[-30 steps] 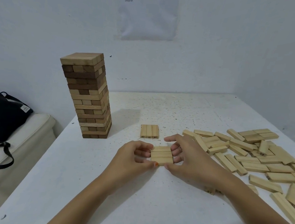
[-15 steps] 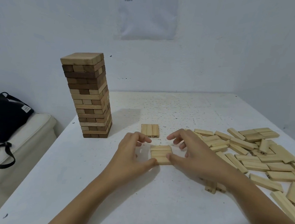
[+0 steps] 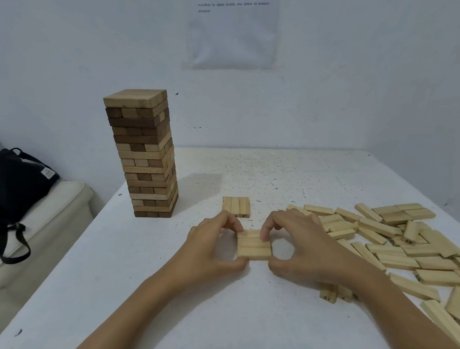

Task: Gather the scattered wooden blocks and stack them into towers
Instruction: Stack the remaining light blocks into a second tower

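A set of three pale wooden blocks (image 3: 254,246) lies side by side near the middle of the white table (image 3: 238,319). My left hand (image 3: 211,250) pinches its left end between thumb and fingers. My right hand (image 3: 300,250) pinches its right end the same way. Behind it lies another flat row of three blocks (image 3: 236,206). A tall finished tower (image 3: 143,152) of darker and lighter blocks stands at the back left. Several loose pale blocks (image 3: 400,245) are scattered over the right side, some under my right forearm.
A black bag (image 3: 5,188) with straps rests on a cream seat (image 3: 36,241) left of the table. A printed sheet (image 3: 232,21) hangs on the wall behind. The table's left edge runs close to the tower.
Both hands have shifted their hold on the three-block set, fingers now arched over its far corners and thumbs at the near corners. The set stays roughly where it was.
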